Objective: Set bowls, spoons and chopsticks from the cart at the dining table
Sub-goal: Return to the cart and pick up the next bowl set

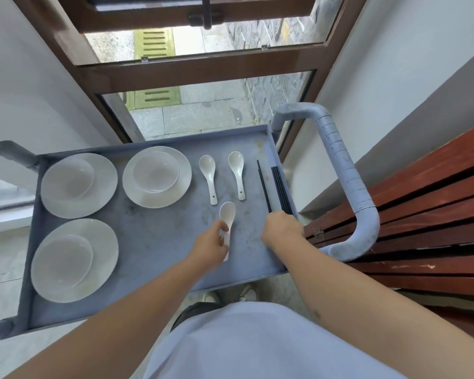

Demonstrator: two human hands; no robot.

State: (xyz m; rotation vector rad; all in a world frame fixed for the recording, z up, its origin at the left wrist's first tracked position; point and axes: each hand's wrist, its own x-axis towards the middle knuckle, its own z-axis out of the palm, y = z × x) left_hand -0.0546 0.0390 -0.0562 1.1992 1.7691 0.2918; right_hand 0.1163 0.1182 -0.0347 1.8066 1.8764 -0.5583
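Observation:
On the grey cart tray (pixel 159 242) stand three white bowls, each on a white plate: one at the back left (pixel 71 179), one at the back middle (pixel 156 173), one at the front left (pixel 66 259). Two white spoons (pixel 209 176) (pixel 237 173) lie side by side at the back right. My left hand (pixel 211 246) is closed on the handle of a third white spoon (pixel 227 213). My right hand (pixel 281 228) is closed over the near ends of the black chopsticks (pixel 279 187), which lie along the tray's right edge.
The cart's padded grey handle (pixel 348 181) loops up at the right. A dark red wooden slatted bench (pixel 422 214) stands right of the cart. A brown-framed glass door (pixel 192 75) is beyond it, with white walls on both sides. My shoes (pixel 230 295) show under the tray's near edge.

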